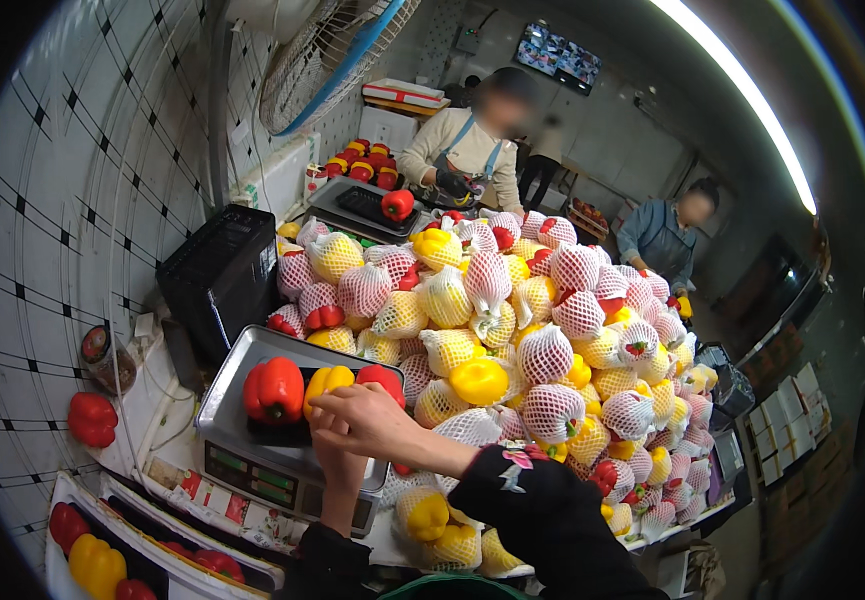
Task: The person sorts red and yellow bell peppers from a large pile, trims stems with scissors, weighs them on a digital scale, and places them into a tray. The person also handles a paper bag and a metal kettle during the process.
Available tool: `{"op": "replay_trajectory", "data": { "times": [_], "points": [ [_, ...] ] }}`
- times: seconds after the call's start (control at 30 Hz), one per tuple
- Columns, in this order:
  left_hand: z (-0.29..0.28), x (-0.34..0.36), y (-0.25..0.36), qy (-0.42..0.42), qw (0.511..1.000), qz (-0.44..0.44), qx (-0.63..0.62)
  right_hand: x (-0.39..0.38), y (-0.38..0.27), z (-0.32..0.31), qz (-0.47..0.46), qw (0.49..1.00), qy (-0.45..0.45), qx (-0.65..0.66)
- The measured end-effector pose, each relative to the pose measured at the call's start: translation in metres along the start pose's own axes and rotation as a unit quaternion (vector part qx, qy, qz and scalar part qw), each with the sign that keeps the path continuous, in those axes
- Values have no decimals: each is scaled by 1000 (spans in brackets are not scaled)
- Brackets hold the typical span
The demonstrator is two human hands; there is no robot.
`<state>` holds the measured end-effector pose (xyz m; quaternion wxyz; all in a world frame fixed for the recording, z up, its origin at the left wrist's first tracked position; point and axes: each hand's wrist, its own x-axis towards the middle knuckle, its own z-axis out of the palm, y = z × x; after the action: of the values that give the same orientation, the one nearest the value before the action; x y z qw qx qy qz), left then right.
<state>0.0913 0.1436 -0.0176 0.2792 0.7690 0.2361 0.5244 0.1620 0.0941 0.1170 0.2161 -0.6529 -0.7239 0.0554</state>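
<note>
Yellow pepper (327,382) partly behind right hand (372,412), axis unclear

Fan (337,62): wire cage with blue rim, upper left.
Screen (559,58): split into small pictures, high on the far wall (607,130).
Tube light (750,92): lit, slanting across the upper right.
Tiled wall (62,250): white with black diamonds, left.
Black case (220,278): upright, near the tiled wall.
Jar (109,360): beside the same wall; contents apparently brown, though too dim to be sure.

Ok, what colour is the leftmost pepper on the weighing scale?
The leftmost pepper is red; it shows best in the head view.
</note>
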Motion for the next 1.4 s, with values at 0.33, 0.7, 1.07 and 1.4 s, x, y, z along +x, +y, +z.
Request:
{"op": "replay_trajectory", "data": {
  "times": [0.33, 0.7, 1.07, 1.4],
  "points": [
    [-19, -38, 62, 70, 993, -52, -76, -81, -20, -38, -9, 998, -41, 46],
    [-67, -162, 98, 72, 930, -311, -182, -149, -29, -36, -66, 985, -153, 43],
    [-78, -251, 93, 30, 962, -234, -136, -302, -100, -62, 67, 990, -118, 48],
    [-164, -455, 47, -426, 806, -399, 94, -360, -127, 129, 236, 841, -315, 372]
  ]
}}
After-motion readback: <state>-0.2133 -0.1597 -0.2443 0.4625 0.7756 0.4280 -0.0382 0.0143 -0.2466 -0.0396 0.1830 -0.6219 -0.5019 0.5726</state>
